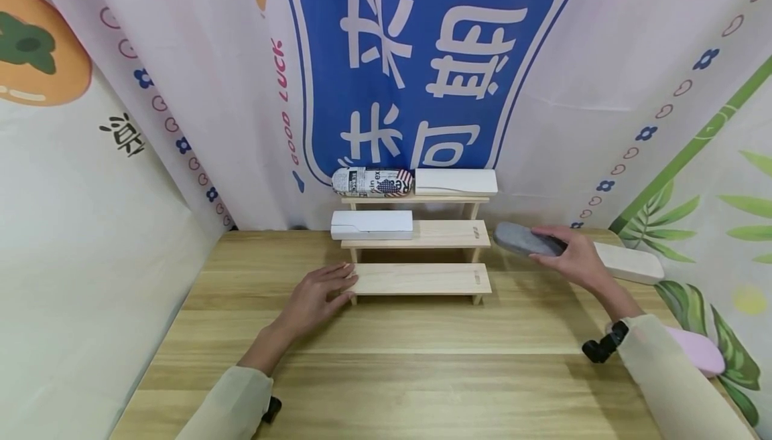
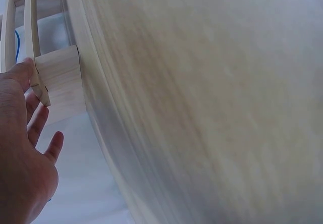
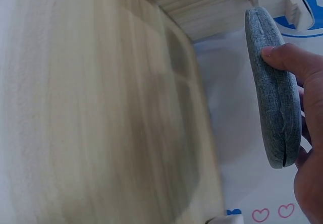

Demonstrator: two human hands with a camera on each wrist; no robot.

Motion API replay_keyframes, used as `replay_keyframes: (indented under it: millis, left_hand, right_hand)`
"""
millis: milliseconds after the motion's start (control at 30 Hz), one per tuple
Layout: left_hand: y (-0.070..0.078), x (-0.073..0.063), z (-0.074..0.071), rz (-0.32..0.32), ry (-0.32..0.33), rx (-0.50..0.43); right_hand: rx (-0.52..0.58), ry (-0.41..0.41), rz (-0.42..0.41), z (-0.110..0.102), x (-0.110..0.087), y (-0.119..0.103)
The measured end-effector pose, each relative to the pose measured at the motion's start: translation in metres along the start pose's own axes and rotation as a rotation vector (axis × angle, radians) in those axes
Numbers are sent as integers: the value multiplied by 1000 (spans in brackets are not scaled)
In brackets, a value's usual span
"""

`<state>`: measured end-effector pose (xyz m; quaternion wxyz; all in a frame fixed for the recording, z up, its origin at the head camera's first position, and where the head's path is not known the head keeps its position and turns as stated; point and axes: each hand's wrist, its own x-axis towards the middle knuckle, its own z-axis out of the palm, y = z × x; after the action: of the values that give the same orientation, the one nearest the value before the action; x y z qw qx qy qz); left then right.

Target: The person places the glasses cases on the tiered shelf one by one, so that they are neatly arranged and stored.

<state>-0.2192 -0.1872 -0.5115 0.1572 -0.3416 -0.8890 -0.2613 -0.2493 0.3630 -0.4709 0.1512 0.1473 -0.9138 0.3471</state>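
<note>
A three-tier wooden stand [image 1: 422, 279] stands at the back of the table. My left hand [image 1: 316, 296] holds the left end of its lowest shelf; in the left wrist view the thumb and some fingertips touch the board's end, with one finger apart. My right hand [image 1: 573, 258] grips a grey fabric-covered glasses case [image 3: 272, 93], thumb on one side and fingers round the other. This case [image 1: 525, 239] hangs tilted just right of the middle shelf. On that shelf's left half lies a white case [image 1: 370, 226]. The top shelf bears a printed case [image 1: 372, 182] and another white case [image 1: 455, 182].
Beyond my right hand a long off-white case [image 1: 630, 262] lies by the table's right edge. A pink case [image 1: 693, 349] is partly hidden by my right sleeve. Directly behind the stand hangs a printed curtain [image 1: 543, 125]. The wooden tabletop [image 1: 410, 386] stretches in front.
</note>
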Motion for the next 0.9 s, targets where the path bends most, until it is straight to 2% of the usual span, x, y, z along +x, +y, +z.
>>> replay_keyframes:
  millis: [667,900]
  left_hand:
    - [0,0,-1,-20,-18,1]
    - [0,1,-1,-1,-5,-4]
  right_hand:
    - [-9,47,-121,-11,7,-27]
    - [-17,51,-156,-14,9,-35]
